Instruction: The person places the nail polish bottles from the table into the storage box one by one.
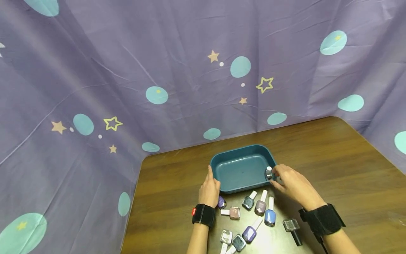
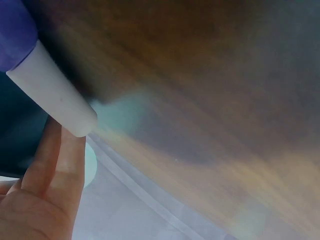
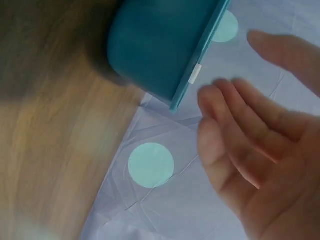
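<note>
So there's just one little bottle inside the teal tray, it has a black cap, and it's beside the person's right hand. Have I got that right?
Not quite: the cap is white, not black, as the head view shows. The rest holds: one little bottle inside the teal tray, beside the person's right hand.

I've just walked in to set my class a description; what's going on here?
A person's right hand, holding nothing, is at the right end of a teal, rectangular, round-cornered tray. Inside it, next to that hand, stands a small, dark bottle with a white cap. The left hand is at the tray's left side, fingers extended. Nine more small bottles in assorted colours lie on the brown wood-grained table, in front of the tray.
</note>
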Tool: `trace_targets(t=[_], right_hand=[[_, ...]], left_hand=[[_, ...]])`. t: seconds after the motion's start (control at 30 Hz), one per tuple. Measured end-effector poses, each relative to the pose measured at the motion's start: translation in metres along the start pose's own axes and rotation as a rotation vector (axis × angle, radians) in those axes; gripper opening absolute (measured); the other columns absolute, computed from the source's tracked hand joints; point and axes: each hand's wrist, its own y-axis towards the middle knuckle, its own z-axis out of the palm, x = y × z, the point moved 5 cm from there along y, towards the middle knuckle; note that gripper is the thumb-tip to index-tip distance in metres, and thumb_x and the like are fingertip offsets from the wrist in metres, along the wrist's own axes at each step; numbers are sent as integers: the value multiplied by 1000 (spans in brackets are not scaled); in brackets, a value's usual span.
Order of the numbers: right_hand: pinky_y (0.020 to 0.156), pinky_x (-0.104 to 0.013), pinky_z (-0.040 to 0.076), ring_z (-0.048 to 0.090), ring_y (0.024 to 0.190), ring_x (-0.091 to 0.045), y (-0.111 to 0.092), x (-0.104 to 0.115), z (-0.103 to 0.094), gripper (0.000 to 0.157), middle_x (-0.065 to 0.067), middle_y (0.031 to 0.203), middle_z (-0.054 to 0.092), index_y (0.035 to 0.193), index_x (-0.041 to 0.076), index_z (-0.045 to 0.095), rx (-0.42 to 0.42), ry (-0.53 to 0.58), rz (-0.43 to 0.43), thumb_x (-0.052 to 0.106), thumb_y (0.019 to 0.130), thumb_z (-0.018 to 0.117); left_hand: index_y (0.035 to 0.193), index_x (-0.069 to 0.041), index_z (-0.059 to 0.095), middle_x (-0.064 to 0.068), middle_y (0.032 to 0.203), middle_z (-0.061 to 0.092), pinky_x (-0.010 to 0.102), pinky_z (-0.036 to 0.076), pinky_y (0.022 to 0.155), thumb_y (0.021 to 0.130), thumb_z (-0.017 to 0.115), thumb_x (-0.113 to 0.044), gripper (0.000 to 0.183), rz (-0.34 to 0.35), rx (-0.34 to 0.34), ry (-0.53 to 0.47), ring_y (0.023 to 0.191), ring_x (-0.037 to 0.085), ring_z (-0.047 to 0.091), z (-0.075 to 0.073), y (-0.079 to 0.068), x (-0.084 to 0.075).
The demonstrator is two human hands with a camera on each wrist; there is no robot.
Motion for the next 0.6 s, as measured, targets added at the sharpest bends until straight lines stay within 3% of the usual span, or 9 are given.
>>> trace_targets(t=[0.2, 0.37, 0.6], right_hand=[[59, -29, 42, 48, 66, -6, -9, 0, 7, 15, 6, 75, 52, 82, 14, 58, 111, -14, 66, 21, 76, 69], [53, -27, 38, 44, 58, -4, -13, -4, 24, 13, 10, 66, 48, 82, 13, 57, 195, -16, 71, 22, 78, 66], [51, -33, 35, 42, 56, -10, -26, -13, 49, 22, 8, 62, 45, 76, 16, 53, 338, -1, 131, 34, 78, 65]], left_hand=[[146, -8, 22, 10, 123, 56, 38, 40, 56, 86, 43, -17, 64, 8, -17, 6, 54, 16, 41, -1, 0, 1], [146, -8, 23, 10, 122, 57, 39, 40, 56, 86, 44, -17, 65, 2, -23, 10, 54, 17, 41, -3, 0, 2], [147, -8, 22, 10, 119, 58, 39, 41, 56, 86, 44, -17, 65, 10, -18, 17, 55, 16, 42, 1, 1, 1]])
